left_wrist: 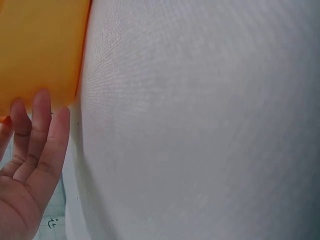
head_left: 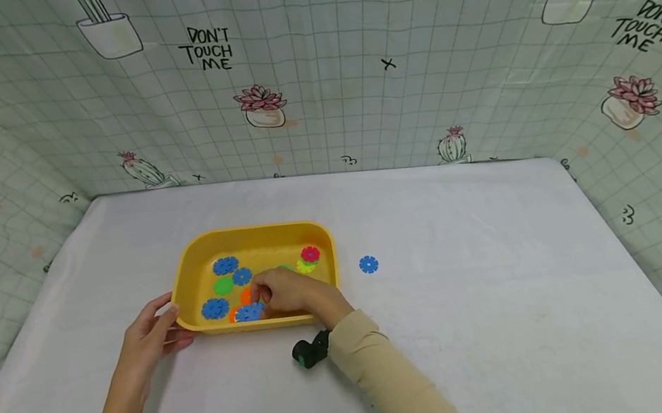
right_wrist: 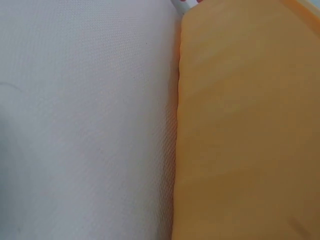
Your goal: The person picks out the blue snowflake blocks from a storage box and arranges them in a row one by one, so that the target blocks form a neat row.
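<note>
In the head view a yellow tray holds loose notched discs. My left hand grips its left end, thumb over the rim and the other fingers outside; the left wrist view shows that hand with its fingers against the outer wall of the tray. My right hand reaches over the front rim, fingers bent down beside blue discs; whether it pinches one is hidden. Orange discs lie by its fingertips. The right wrist view shows mostly the tray's wall.
A single blue disc lies on the white cloth, to the right of the tray. Inside the tray are more blue discs, a green disc and a red disc. Printed fabric hangs behind the table.
</note>
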Demonstrator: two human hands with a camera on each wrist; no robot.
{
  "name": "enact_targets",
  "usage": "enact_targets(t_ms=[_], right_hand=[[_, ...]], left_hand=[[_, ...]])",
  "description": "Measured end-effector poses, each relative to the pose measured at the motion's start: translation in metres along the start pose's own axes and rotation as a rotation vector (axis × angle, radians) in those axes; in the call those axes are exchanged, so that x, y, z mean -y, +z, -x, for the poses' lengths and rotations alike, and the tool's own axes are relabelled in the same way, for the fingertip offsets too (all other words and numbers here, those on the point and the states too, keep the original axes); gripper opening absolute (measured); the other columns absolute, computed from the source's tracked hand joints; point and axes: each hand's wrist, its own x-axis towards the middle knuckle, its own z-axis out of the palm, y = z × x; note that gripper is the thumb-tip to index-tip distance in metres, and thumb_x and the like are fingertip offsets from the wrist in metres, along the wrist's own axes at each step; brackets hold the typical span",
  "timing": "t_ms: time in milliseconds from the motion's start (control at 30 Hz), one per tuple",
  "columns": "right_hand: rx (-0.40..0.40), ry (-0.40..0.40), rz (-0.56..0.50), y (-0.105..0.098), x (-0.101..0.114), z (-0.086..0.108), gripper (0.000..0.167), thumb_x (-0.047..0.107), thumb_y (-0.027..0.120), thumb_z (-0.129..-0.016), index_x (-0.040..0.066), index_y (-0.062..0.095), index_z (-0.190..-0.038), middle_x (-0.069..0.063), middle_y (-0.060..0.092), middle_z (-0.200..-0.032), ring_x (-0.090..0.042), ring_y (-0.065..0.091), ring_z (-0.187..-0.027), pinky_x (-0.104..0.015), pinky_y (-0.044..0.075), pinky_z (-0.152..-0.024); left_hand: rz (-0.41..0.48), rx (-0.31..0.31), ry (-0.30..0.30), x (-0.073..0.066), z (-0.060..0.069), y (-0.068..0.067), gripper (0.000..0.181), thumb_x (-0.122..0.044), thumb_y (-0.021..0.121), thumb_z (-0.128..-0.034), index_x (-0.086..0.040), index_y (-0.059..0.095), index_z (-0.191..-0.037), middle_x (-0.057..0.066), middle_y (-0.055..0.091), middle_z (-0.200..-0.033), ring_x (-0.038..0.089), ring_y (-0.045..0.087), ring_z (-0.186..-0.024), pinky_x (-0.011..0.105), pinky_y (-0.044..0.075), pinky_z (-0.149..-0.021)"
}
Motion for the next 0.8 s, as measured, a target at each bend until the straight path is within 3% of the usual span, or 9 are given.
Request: enact_targets(t_ms=[300, 533, 800], right_hand=[[-0.039, -0.023, 0.034, -0.0017, 0.0021, -0.0005, 0.011, 0.011, 0.067, -0.085, 0.010, 0.059, -0.091, 0.001, 0.048, -0.069, -0.009, 0.045, -0.065, -0.014, 0.038, -0.058], [-0.088, 0.010, 0.053, -0.0029, 0.0003, -0.0008, 0.010, 0.019, 0.062, -0.090, 0.010, 0.060, -0.084, 0.003, 0.055, -0.073, -0.008, 0.047, -0.066, -0.013, 0.038, -0.057], [-0.116, -0.004, -0.060, -0.0088, -0.0007, 0.0056, 0.011, 0.017, 0.060, -0.091, 0.010, 0.063, -0.083, 0.001, 0.059, -0.075, -0.009, 0.048, -0.066, -0.014, 0.040, -0.059]], left_hand=[[-0.001, 0.003, 0.008, -0.0004, 0.0000, -0.0006, 0.056, -0.034, 0.038, -0.0997, -0.002, 0.027, -0.144, 0.000, 0.058, -0.091, 0.000, 0.064, -0.070, 0.019, 0.056, -0.068], [0.004, 0.009, 0.008, -0.0002, 0.0000, -0.0010, 0.056, -0.034, 0.038, -0.0998, -0.002, 0.027, -0.144, 0.000, 0.058, -0.090, 0.000, 0.064, -0.070, 0.018, 0.055, -0.068], [0.000, 0.010, 0.005, 0.0004, -0.0001, -0.0012, 0.057, -0.035, 0.038, -0.0997, -0.002, 0.026, -0.145, 0.003, 0.058, -0.093, 0.000, 0.064, -0.071, 0.018, 0.055, -0.068]])
